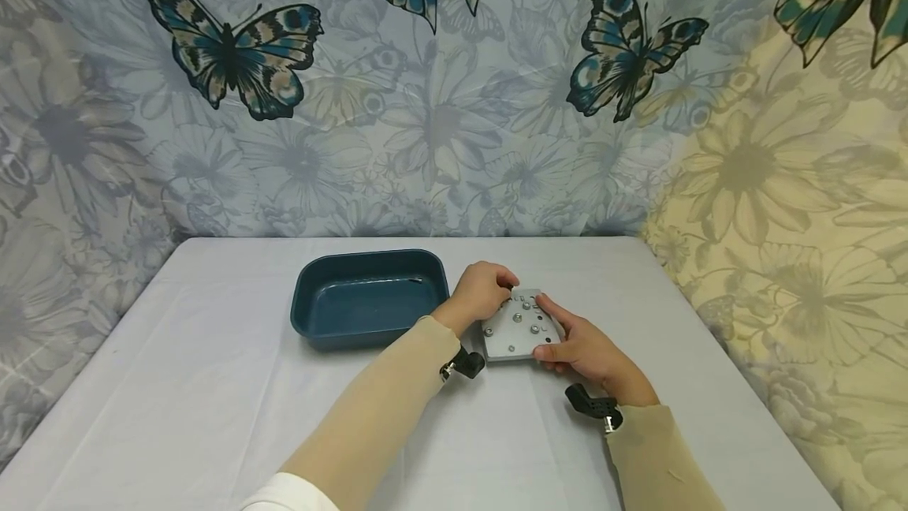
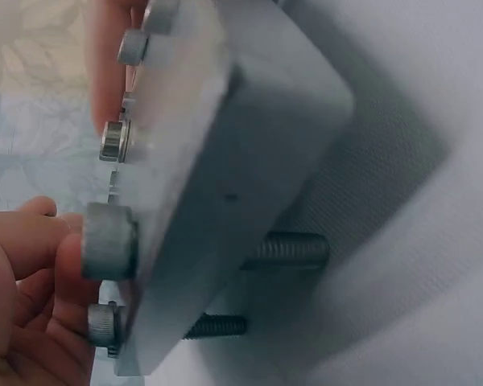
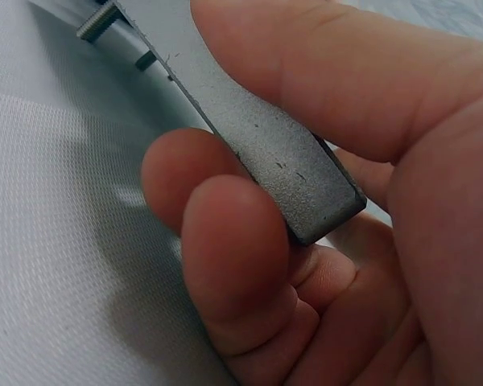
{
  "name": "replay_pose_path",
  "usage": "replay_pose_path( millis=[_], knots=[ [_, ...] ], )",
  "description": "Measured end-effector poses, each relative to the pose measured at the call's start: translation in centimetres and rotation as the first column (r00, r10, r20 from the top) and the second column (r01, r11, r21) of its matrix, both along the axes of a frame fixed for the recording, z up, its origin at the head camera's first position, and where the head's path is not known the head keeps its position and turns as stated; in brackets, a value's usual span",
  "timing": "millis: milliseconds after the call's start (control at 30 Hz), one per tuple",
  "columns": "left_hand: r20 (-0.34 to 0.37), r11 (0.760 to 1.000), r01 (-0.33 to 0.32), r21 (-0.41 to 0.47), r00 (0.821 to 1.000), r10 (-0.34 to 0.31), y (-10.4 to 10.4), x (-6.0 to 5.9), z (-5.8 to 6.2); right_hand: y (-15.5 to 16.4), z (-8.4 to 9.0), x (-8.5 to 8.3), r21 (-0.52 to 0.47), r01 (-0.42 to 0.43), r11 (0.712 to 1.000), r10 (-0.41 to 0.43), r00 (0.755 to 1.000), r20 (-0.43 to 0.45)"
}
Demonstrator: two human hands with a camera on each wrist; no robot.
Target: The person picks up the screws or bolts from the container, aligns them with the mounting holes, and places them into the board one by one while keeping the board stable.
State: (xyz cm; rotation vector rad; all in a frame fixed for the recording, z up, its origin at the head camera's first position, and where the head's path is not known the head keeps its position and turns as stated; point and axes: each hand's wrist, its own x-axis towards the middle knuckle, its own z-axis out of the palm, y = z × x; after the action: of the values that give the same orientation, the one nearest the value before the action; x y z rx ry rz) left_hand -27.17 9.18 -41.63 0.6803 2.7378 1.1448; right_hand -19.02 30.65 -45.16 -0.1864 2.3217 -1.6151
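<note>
A flat grey metal plate (image 1: 502, 335) with several socket-head screws and small holes is tilted on the table. My right hand (image 1: 592, 349) grips its right side, thumb on top and fingers curled beneath, as the right wrist view shows. Over the plate's far left edge, my left hand (image 1: 481, 290) has curled fingers, pinching what looks like a small dark screw (image 1: 511, 287); the fingertips mostly hide it. Seen from the left wrist, a large screw head (image 2: 109, 241) stands up from the plate, and threaded shanks (image 2: 294, 250) stick out below.
A dark teal rectangular tub (image 1: 333, 333) stands left of the plate, close to the left forearm; its inside shows no clear contents. White cloth covers the table (image 1: 177, 385). Behind it hangs a butterfly-and-flower printed cloth (image 1: 440, 140). Black wrist mounts (image 1: 592, 402) sit on both wrists.
</note>
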Motion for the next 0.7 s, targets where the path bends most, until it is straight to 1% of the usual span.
replay_pose_path(
  millis=[233,467,700],
  knots=[
    [0.024,0.999,0.028,0.037,0.999,-0.028,-0.17,-0.10,-0.38,0.06,-0.11,-0.07,-0.012,-0.010,1.000,0.010,1.000,-0.005],
    [-0.020,0.998,0.029,0.052,0.999,-0.028,-0.19,-0.13,-0.71,0.08,-0.22,-0.10,0.002,0.003,1.000,-0.003,1.000,-0.010],
    [-0.006,0.998,0.028,0.054,1.000,-0.028,-0.10,-0.03,-0.58,0.10,-0.17,-0.02,0.023,0.007,1.000,-0.007,1.000,-0.012]
  ],
)
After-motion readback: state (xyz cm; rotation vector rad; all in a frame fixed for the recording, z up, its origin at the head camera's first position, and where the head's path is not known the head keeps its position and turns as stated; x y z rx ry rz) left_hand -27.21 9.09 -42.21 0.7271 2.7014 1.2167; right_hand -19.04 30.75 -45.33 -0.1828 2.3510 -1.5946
